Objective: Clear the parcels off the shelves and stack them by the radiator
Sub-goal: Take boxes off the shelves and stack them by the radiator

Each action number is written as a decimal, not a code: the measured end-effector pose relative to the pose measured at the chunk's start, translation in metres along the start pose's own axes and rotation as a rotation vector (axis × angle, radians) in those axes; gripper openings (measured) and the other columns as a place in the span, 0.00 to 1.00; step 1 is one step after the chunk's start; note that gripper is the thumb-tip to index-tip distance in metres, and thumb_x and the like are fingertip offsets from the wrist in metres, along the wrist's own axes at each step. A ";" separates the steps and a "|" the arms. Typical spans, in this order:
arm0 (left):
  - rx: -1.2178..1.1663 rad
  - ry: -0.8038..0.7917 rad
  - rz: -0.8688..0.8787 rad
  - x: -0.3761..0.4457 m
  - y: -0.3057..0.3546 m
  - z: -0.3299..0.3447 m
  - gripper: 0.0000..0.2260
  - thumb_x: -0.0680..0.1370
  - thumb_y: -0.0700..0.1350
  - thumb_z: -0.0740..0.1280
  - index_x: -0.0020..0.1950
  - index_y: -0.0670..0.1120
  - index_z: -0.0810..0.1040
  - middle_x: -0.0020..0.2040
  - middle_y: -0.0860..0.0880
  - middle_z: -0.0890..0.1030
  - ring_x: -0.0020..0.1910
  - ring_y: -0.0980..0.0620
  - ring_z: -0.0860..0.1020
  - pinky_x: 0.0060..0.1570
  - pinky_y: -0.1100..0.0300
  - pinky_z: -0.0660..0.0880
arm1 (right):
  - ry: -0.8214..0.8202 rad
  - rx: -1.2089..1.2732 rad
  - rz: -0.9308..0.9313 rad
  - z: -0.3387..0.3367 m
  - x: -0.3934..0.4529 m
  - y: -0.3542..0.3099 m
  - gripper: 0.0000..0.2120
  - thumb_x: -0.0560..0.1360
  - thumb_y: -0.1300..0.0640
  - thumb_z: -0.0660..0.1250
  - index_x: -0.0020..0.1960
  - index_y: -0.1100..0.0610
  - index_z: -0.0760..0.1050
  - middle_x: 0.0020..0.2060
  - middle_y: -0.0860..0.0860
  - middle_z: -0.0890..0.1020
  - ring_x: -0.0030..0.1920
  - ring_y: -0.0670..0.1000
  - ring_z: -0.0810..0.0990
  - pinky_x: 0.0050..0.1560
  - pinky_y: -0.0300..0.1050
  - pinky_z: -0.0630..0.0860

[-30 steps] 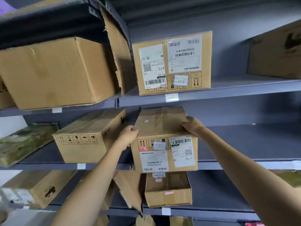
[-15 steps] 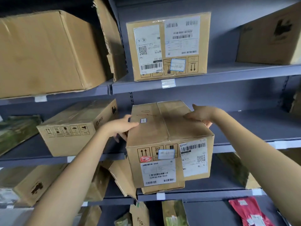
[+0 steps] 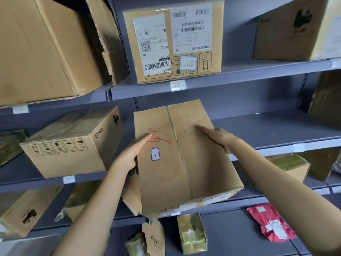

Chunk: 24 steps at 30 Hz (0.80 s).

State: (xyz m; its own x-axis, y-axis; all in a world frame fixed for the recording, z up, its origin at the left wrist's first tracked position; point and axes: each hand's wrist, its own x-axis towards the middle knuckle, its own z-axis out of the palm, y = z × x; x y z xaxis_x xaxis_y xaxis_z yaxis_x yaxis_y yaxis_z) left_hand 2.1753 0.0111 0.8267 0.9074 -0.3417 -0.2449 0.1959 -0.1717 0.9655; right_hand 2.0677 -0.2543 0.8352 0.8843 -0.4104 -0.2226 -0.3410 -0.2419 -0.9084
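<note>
brown cardboard parcel held clear of the grey shelves

the left hand (image 3: 132,153) presses flat against the left side of the brown taped cardboard parcel with red writing (image 3: 182,159), fingers straight and thumb on top. the right hand (image 3: 216,137) lies on its right top edge, fingers extended across the lid. the parcel hangs between both hands in front of the grey metal shelving (image 3: 258,126), tilted toward the camera. left of it a plastic-wrapped pico carton (image 3: 73,143) sits on the middle shelf; above, a labelled brown box (image 3: 175,41) stands on the upper shelf.
</note>
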 end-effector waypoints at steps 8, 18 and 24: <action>-0.007 -0.057 0.035 -0.071 -0.057 0.109 0.20 0.67 0.59 0.73 0.56 0.56 0.76 0.45 0.60 0.83 0.49 0.57 0.79 0.52 0.57 0.73 | 0.084 0.227 0.003 -0.066 -0.074 0.105 0.28 0.67 0.34 0.67 0.60 0.49 0.74 0.47 0.46 0.84 0.47 0.49 0.84 0.46 0.43 0.80; 0.037 -0.639 -0.056 -0.195 -0.113 0.437 0.15 0.73 0.53 0.69 0.60 0.57 0.75 0.53 0.53 0.81 0.36 0.58 0.79 0.26 0.67 0.73 | 0.487 0.412 0.213 -0.309 -0.313 0.304 0.20 0.70 0.38 0.68 0.56 0.50 0.76 0.46 0.49 0.85 0.43 0.48 0.85 0.42 0.42 0.81; 0.164 -1.020 -0.170 -0.309 -0.140 0.666 0.18 0.77 0.53 0.65 0.64 0.47 0.75 0.61 0.46 0.79 0.58 0.48 0.78 0.51 0.54 0.77 | 0.899 0.447 0.217 -0.409 -0.501 0.394 0.14 0.79 0.47 0.60 0.36 0.49 0.67 0.16 0.40 0.73 0.17 0.36 0.71 0.19 0.25 0.65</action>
State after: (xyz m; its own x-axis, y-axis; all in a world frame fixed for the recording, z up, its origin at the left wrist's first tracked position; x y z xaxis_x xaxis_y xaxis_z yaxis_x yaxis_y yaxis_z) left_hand 1.6199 -0.4748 0.7075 0.1135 -0.9056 -0.4087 0.1693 -0.3878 0.9061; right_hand 1.3598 -0.5039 0.7340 0.1890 -0.9576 -0.2176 -0.1522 0.1904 -0.9698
